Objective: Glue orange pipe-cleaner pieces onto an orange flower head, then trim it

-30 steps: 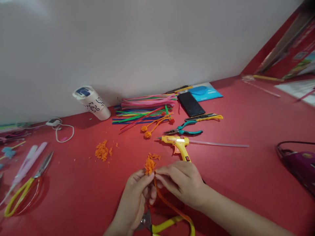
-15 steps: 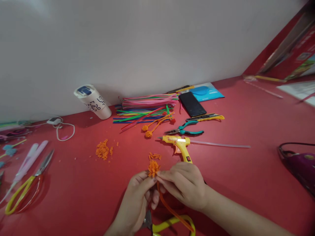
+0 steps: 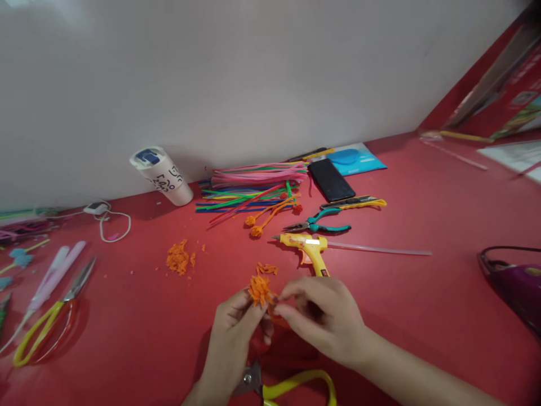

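An orange pipe-cleaner flower with many short petals is pinched between the thumb and fingers of my left hand. Just right of the flower is my right hand, its thumb and index finger apart and nothing visible between them. Part of an orange stem shows low behind the right thumb. Below my hands lie yellow-handled scissors, partly covered by my left hand. Small cut orange pieces lie on the red table beyond the flower.
A yellow glue gun with a clear glue stick lies beyond my right hand, near teal pliers. Behind are pipe cleaners, a phone and a tumbler. An orange scrap pile and more scissors are leftward.
My right thumb and index finger have parted and drawn slightly away from the flower. The flower has shifted a little left in my left hand, and its stem has swung from view over the scissors.
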